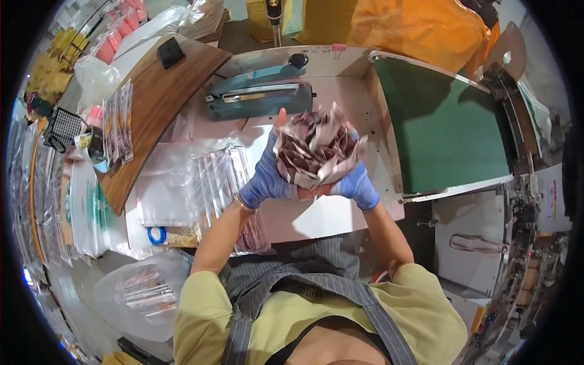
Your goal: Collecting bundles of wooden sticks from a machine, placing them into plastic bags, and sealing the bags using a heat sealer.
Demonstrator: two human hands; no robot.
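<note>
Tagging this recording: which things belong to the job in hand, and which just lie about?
Likely in the job:
- purplish-brown bundle, held between left hand and right hand
- flat packets, left of it

Apparently lying about:
- blue roll
- black object on the brown board
- orange sheet

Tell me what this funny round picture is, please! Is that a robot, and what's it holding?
No robot here: it's a person wearing a yellow shirt and striped apron. A camera worn on their head looks down, and its wide fisheye lens bends everything near the edges.

The blue-gloved left hand and right hand hold a bunch of brown-and-white printed strips between them; I can't tell whether they're paper or plastic.

On the pale worktable lie clear plastic bags and long striped packets. Behind stands a teal bag sealer.
</note>
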